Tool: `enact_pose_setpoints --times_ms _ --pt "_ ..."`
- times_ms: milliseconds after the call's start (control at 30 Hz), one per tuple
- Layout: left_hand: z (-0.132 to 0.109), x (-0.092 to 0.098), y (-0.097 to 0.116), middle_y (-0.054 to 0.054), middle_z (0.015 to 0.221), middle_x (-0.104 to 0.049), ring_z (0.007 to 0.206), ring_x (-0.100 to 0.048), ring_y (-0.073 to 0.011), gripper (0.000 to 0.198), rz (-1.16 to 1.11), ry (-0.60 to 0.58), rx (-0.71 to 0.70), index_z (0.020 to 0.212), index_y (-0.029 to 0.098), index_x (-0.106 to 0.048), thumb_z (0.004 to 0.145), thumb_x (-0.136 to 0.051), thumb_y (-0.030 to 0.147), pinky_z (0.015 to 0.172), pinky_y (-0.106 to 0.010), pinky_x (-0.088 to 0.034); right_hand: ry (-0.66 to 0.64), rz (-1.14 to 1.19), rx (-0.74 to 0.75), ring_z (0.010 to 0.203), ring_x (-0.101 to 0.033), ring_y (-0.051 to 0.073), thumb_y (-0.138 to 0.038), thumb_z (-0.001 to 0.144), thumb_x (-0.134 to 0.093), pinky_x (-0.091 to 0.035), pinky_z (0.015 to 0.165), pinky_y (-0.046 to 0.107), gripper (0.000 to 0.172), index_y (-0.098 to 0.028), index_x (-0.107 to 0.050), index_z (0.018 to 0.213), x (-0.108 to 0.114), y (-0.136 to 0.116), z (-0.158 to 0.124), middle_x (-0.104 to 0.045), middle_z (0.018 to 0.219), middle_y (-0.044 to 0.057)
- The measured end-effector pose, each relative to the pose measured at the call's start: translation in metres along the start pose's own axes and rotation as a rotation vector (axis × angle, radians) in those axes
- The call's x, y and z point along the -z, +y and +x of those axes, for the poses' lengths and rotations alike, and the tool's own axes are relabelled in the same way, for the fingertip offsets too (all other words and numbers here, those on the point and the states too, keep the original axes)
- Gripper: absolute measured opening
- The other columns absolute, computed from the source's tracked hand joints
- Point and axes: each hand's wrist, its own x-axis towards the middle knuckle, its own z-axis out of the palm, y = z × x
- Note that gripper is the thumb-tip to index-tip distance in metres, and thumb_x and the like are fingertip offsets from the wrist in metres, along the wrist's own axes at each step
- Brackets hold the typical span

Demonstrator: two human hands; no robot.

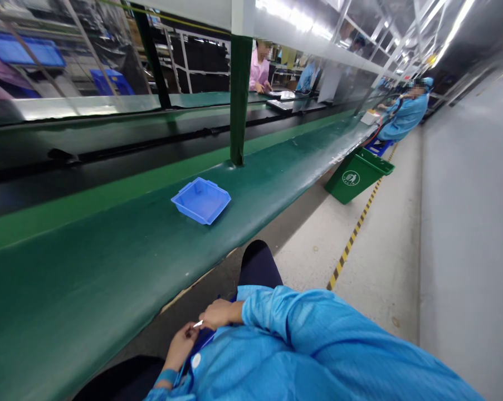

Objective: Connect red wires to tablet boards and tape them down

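Both my hands are down in my lap, below the edge of the green workbench (109, 267). My right hand (218, 313) is closed in a pinch on a small white piece (198, 323). My left hand (181, 345) is curled closed beside it, fingertips at the same white piece; what it holds is too small to name. Both arms are in light blue sleeves. A shallow blue plastic tray (201, 199) lies on the bench further off, out of reach of both hands.
A green post (239, 100) stands behind the tray. A dark conveyor belt (109, 161) runs along the bench's far side. A green bin (357, 175) stands on the floor by a yellow-black stripe. Other people work further down the line.
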Motion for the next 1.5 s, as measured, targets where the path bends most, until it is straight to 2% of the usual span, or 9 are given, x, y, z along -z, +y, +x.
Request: enact_pose_setpoints --times_ms 167,300,433,567,667,867,1000,1267,1500 --pt "0.000 0.005 0.014 -0.005 0.075 -0.076 0.082 -0.074 -0.0293 0.037 0.077 -0.052 -0.020 0.074 0.025 -0.065 0.059 -0.053 0.057 0.079 -0.035 -0.057 0.013 0.044 -0.059 0.098 -0.079 0.027 -0.047 0.104 -0.053 -0.058 0.068 0.030 0.033 -0.021 -0.074 0.106 0.009 -0.001 -0.005 -0.082 0.113 0.010" --pt "-0.006 0.004 0.034 -0.004 0.079 -0.076 0.086 -0.073 -0.0267 0.024 0.169 -0.057 -0.005 0.079 0.022 -0.067 0.072 -0.058 0.043 0.081 -0.034 -0.056 -0.002 0.070 -0.113 0.102 -0.078 0.025 -0.048 0.101 -0.060 -0.056 0.074 0.028 0.031 -0.022 -0.074 0.109 0.016 -0.004 -0.011 -0.081 0.116 0.008" --pt "-0.034 -0.011 0.048 -0.004 0.083 -0.073 0.089 -0.070 -0.0203 0.017 0.197 -0.001 0.115 0.080 0.017 -0.067 0.089 -0.066 0.032 0.086 -0.032 -0.055 -0.029 0.005 -0.118 0.112 -0.076 0.028 -0.033 0.106 -0.050 -0.054 0.084 0.031 0.030 -0.019 -0.072 0.120 0.002 -0.021 -0.025 -0.078 0.125 0.015" --pt "-0.042 -0.012 0.042 -0.006 0.105 -0.072 0.093 -0.069 -0.0181 0.034 0.133 0.055 0.255 0.109 0.014 -0.069 0.100 -0.067 0.046 0.088 -0.038 -0.059 -0.065 -0.082 -0.080 0.115 -0.075 0.031 -0.030 0.110 -0.035 -0.052 0.086 0.032 0.041 -0.013 -0.069 0.125 -0.014 -0.017 -0.021 -0.077 0.123 0.021" --pt "-0.043 -0.012 0.035 -0.007 0.113 -0.071 0.099 -0.070 -0.0194 0.034 0.124 0.047 0.284 0.117 0.015 -0.069 0.101 -0.066 0.045 0.091 -0.041 -0.061 -0.090 -0.117 -0.046 0.114 -0.076 0.029 -0.027 0.110 -0.034 -0.051 0.085 0.030 0.039 -0.015 -0.068 0.125 -0.024 -0.010 -0.014 -0.078 0.121 0.019" --pt "-0.048 -0.020 0.035 -0.007 0.111 -0.075 0.107 -0.071 -0.0207 0.019 0.197 -0.047 0.227 0.107 0.014 -0.072 0.097 -0.071 0.031 0.101 -0.044 -0.058 -0.107 -0.123 -0.050 0.110 -0.078 0.029 -0.031 0.110 -0.033 -0.049 0.080 0.029 0.040 -0.019 -0.070 0.119 -0.048 0.002 -0.015 -0.080 0.117 0.016" --pt "-0.050 -0.015 0.034 -0.002 0.104 -0.078 0.105 -0.072 -0.0193 0.017 0.222 -0.049 0.200 0.105 0.023 -0.077 0.089 -0.074 0.029 0.099 -0.035 -0.057 -0.105 -0.124 -0.045 0.108 -0.078 0.028 -0.031 0.110 -0.031 -0.048 0.078 0.029 0.041 -0.019 -0.069 0.119 -0.057 0.010 -0.009 -0.080 0.114 0.016" --pt "-0.054 -0.012 0.039 0.000 0.098 -0.079 0.098 -0.072 -0.0196 0.025 0.245 -0.042 0.172 0.101 0.028 -0.080 0.078 -0.073 0.030 0.093 -0.029 -0.057 -0.110 -0.145 -0.053 0.108 -0.078 0.027 -0.032 0.111 -0.025 -0.046 0.076 0.028 0.043 -0.020 -0.066 0.119 -0.061 0.014 -0.005 -0.081 0.114 0.015" --pt "-0.053 -0.013 0.040 0.000 0.100 -0.079 0.100 -0.073 -0.0189 0.022 0.301 -0.050 0.183 0.104 0.029 -0.080 0.084 -0.074 0.036 0.092 -0.028 -0.057 -0.137 -0.093 -0.052 0.112 -0.077 0.031 -0.033 0.110 -0.025 -0.048 0.081 0.032 0.045 -0.018 -0.066 0.120 -0.059 0.013 -0.005 -0.079 0.117 0.018"
